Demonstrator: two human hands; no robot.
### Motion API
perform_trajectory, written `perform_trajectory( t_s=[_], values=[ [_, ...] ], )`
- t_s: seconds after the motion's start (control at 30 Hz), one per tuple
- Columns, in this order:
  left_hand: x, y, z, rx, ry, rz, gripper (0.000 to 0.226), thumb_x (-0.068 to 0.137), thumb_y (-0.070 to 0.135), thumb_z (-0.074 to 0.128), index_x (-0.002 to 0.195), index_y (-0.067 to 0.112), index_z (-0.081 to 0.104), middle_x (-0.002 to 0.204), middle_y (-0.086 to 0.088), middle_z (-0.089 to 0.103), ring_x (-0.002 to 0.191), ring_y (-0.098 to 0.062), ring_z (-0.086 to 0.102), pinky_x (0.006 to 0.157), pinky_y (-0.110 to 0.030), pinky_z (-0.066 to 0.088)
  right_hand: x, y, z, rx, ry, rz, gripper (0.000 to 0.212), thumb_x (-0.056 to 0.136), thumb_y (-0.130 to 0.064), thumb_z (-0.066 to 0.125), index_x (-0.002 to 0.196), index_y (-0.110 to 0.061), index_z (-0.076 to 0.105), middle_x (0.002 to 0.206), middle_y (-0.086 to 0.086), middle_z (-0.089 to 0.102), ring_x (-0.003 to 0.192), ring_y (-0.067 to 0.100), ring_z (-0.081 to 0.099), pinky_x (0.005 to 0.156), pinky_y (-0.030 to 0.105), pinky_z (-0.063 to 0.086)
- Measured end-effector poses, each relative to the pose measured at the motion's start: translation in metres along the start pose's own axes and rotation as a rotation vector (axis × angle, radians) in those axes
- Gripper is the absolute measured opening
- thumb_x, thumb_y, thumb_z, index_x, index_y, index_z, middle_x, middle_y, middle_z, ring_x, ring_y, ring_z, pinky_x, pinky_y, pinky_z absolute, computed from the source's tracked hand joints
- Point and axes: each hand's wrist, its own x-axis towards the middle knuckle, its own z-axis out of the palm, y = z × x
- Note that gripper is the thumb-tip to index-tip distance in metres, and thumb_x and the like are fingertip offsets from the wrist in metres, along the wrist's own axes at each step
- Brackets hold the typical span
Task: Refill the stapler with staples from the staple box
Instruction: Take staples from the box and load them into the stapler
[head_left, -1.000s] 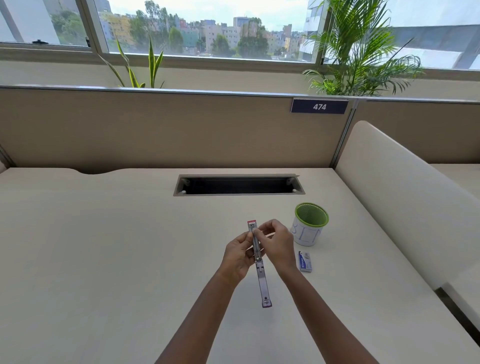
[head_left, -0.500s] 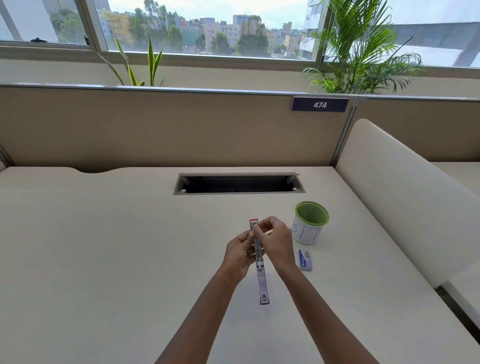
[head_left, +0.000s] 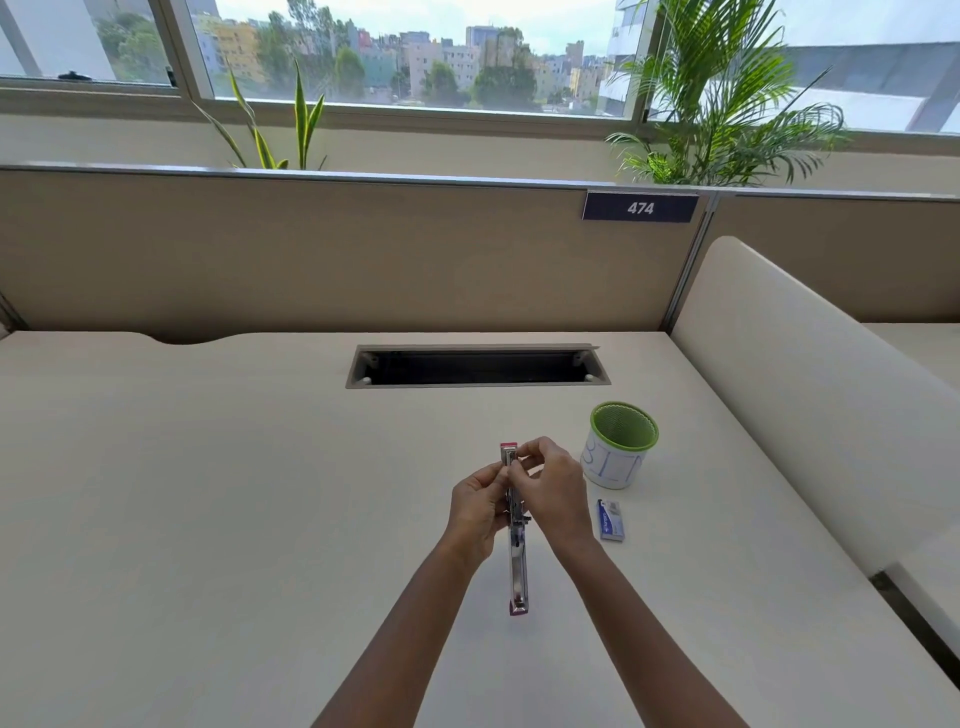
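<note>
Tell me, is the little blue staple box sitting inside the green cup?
No, the staple box lies flat on the desk, just in front of the green cup.

A pale cream desk (head_left: 208, 493) with a rectangular cable slot (head_left: 478, 366) near its back edge carries a white cup (head_left: 618, 447) with a green mesh lining and, just in front of it, a small blue staple box (head_left: 611, 519).
</note>
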Motion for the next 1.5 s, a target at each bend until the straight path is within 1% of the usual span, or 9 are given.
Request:
perform_trajectory(
  t_s=[0.43, 0.57, 0.67, 0.8, 1.0, 1.13, 1.2, 1.33, 1.5],
  values=[
    [0.003, 0.002, -0.002, 0.004, 0.01, -0.001, 0.028, 0.095, 0.005, 0.046, 0.118, -0.004, 0.059, 0.055, 0.0, 0.067, 0.049, -0.01, 0.064, 0.055, -0.026, 0.054, 0.002, -0.002, -0.003, 0.097, -0.026, 0.068, 0.013, 0.084, -0.014, 0.062, 0.095, -0.008, 0.06, 0.09, 0.011, 0.069, 0.071, 0.018, 0.06, 0.058, 0.024, 0.05],
    [0.002, 0.004, -0.001, -0.076, -0.011, -0.021, 0.029, 0.096, 0.006, 0.045, 0.12, -0.006, 0.057, 0.069, -0.006, 0.068, 0.054, -0.013, 0.067, 0.054, -0.025, 0.056, -0.004, -0.005, -0.001, -0.001, 0.053, -0.067, 0.014, 0.085, -0.011, 0.059, 0.099, -0.011, 0.058, 0.088, 0.011, 0.066, 0.074, 0.019, 0.061, 0.066, 0.033, 0.057],
    [0.001, 0.005, 0.0, -0.125, -0.037, -0.031, 0.029, 0.096, 0.005, 0.044, 0.119, -0.006, 0.057, 0.06, 0.0, 0.072, 0.053, -0.012, 0.07, 0.049, -0.023, 0.057, -0.008, -0.004, 0.0, -0.102, 0.068, -0.171, 0.011, 0.087, -0.009, 0.056, 0.098, -0.009, 0.061, 0.09, 0.013, 0.065, 0.076, 0.022, 0.063, 0.064, 0.025, 0.051],
    [0.0, 0.003, -0.002, -0.128, -0.045, -0.037, 0.029, 0.096, 0.006, 0.043, 0.119, -0.006, 0.056, 0.057, 0.002, 0.072, 0.053, -0.011, 0.07, 0.049, -0.023, 0.057, -0.009, -0.003, 0.0, -0.161, 0.031, -0.181, 0.015, 0.089, -0.01, 0.055, 0.1, -0.008, 0.064, 0.095, 0.014, 0.064, 0.079, 0.024, 0.064, 0.064, 0.021, 0.047],
    [0.003, 0.002, -0.004, -0.137, -0.023, -0.053, 0.031, 0.097, 0.009, 0.043, 0.122, -0.006, 0.055, 0.06, 0.0, 0.073, 0.052, -0.011, 0.068, 0.05, -0.021, 0.056, -0.007, -0.007, 0.002, 0.048, 0.031, -0.024, 0.017, 0.084, -0.005, 0.059, 0.098, -0.009, 0.07, 0.099, 0.011, 0.067, 0.073, 0.013, 0.059, 0.069, 0.019, 0.047],
    [0.003, 0.002, -0.005, -0.126, 0.021, -0.052, 0.032, 0.096, 0.008, 0.045, 0.122, -0.006, 0.056, 0.073, -0.008, 0.067, 0.059, -0.015, 0.065, 0.052, -0.022, 0.056, -0.008, -0.008, 0.006, 0.206, -0.015, 0.141, 0.02, 0.083, -0.005, 0.059, 0.1, -0.009, 0.07, 0.106, 0.01, 0.068, 0.086, 0.019, 0.064, 0.079, 0.033, 0.055],
    [0.003, 0.0, -0.006, -0.108, 0.034, -0.058, 0.031, 0.096, 0.007, 0.045, 0.121, -0.007, 0.056, 0.064, -0.004, 0.071, 0.052, -0.012, 0.067, 0.05, -0.021, 0.056, -0.008, -0.008, 0.006, 0.245, -0.062, 0.208, 0.021, 0.083, -0.006, 0.059, 0.101, -0.009, 0.069, 0.109, 0.01, 0.069, 0.09, 0.022, 0.065, 0.084, 0.038, 0.055],
    [0.003, -0.002, -0.008, -0.071, 0.064, -0.058, 0.03, 0.095, 0.006, 0.047, 0.12, -0.009, 0.055, 0.05, 0.003, 0.069, 0.043, -0.009, 0.065, 0.045, -0.02, 0.054, -0.008, -0.009, 0.004, 0.207, -0.125, 0.242, 0.023, 0.082, -0.007, 0.057, 0.102, -0.01, 0.069, 0.11, 0.01, 0.069, 0.087, 0.02, 0.064, 0.083, 0.037, 0.055],
    [0.002, -0.006, -0.011, -0.047, 0.085, -0.059, 0.03, 0.095, 0.005, 0.048, 0.119, -0.009, 0.056, 0.047, 0.002, 0.067, 0.041, -0.009, 0.064, 0.043, -0.02, 0.054, -0.008, -0.012, -0.001, 0.077, -0.161, 0.202, 0.022, 0.081, -0.009, 0.058, 0.1, -0.011, 0.069, 0.112, 0.009, 0.066, 0.081, 0.016, 0.058, 0.071, 0.026, 0.046]
  ],
)
